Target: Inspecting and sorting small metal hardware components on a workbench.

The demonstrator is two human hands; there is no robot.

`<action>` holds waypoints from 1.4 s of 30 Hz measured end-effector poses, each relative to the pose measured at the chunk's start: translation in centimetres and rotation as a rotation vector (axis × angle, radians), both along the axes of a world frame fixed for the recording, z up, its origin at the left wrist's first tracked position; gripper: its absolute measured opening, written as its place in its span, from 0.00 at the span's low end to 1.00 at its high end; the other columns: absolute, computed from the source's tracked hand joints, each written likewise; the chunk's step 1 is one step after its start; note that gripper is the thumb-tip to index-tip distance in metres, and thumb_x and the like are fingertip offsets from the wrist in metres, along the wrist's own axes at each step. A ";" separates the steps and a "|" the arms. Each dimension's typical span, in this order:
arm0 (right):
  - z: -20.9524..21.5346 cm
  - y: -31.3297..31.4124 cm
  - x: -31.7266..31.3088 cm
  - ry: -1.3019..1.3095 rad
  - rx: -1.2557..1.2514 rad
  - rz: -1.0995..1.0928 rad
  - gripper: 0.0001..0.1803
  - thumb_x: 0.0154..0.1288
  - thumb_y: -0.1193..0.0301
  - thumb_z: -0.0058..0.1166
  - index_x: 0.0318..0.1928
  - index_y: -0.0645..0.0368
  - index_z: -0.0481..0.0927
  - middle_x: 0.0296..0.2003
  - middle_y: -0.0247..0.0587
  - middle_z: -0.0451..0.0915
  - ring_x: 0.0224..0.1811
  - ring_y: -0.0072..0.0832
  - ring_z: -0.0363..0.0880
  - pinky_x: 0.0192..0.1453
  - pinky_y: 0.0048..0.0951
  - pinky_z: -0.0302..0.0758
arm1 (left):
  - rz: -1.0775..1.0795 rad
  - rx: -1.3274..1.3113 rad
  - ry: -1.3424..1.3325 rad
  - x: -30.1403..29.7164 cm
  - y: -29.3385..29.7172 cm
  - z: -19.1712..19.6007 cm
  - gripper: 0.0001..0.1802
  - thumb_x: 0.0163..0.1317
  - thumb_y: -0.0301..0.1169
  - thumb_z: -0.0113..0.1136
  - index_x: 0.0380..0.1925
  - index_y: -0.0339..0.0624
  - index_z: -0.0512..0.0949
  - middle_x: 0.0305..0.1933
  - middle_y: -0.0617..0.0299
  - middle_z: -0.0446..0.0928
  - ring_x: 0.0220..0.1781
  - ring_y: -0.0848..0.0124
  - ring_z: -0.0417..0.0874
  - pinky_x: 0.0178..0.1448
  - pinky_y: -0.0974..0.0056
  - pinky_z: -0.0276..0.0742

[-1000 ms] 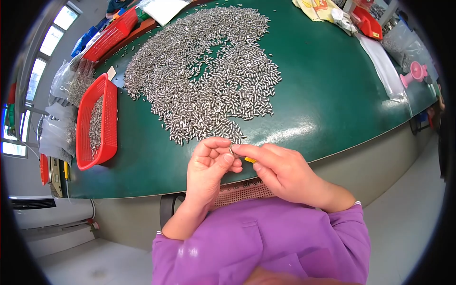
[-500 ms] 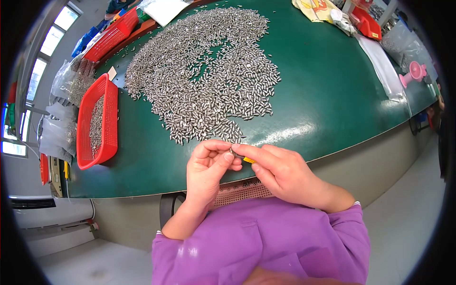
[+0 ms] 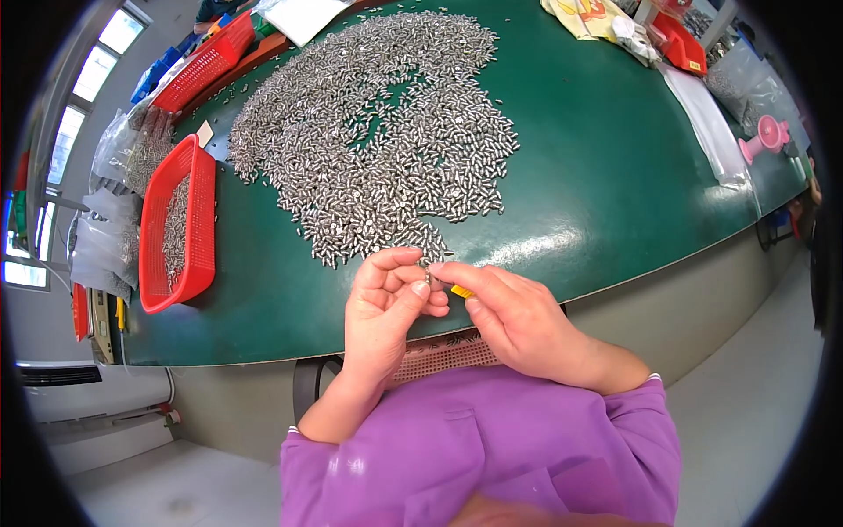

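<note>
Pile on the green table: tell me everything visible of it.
The pile is a broad, loose spread of small, silvery, shiny pieces, capsule-like in shape and metal by their look. They point every way; some seem to lie over others. Near its middle are thin patches where green shows through, and its near end narrows. A few strays lie off its edges. It rests directly on the table, right of the long red basket, without touching it. Finer detail is too small to tell.

Head-worn fisheye; faces down, close over green table.
</note>
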State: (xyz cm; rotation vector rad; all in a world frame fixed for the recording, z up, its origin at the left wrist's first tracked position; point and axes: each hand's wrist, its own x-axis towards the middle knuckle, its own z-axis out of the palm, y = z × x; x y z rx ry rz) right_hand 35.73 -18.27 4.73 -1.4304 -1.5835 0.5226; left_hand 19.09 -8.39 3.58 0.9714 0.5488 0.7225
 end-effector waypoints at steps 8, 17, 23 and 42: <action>2.0 -1.3 2.4 0.040 -0.117 -0.095 0.24 0.72 0.78 0.48 0.67 0.53 0.74 0.55 0.48 0.82 0.49 0.45 0.84 0.53 0.41 0.81 | -0.003 0.008 0.041 -0.4 0.3 0.1 0.14 0.73 0.22 0.53 0.58 0.36 0.73 0.45 0.55 0.81 0.42 0.71 0.84 0.48 0.65 0.85; 1.2 -17.9 19.8 -0.403 -0.138 -1.205 0.21 0.80 0.64 0.43 0.69 0.45 0.73 0.31 0.31 0.76 0.34 0.24 0.74 0.39 0.27 0.69 | 0.120 0.220 0.027 -1.6 1.6 -0.8 0.09 0.70 0.17 0.56 0.49 0.35 0.75 0.44 0.54 0.81 0.41 0.72 0.84 0.46 0.66 0.85; -1.6 -24.4 26.2 -0.614 -0.970 -1.602 0.22 0.74 0.56 0.54 0.62 0.51 0.76 0.48 0.50 0.82 0.46 0.48 0.82 0.52 0.42 0.77 | 0.219 0.485 0.256 -1.9 2.1 -0.4 0.09 0.65 0.16 0.62 0.43 0.36 0.77 0.41 0.58 0.81 0.39 0.73 0.82 0.43 0.69 0.82; 1.5 3.3 9.8 -0.809 0.008 -0.358 0.24 0.57 0.75 0.64 0.56 0.59 0.79 0.48 0.46 0.77 0.52 0.46 0.76 0.55 0.44 0.74 | 0.262 1.254 0.727 -0.3 2.7 -0.9 0.13 0.56 0.16 0.64 0.42 0.38 0.81 0.42 0.55 0.81 0.44 0.56 0.81 0.50 0.56 0.77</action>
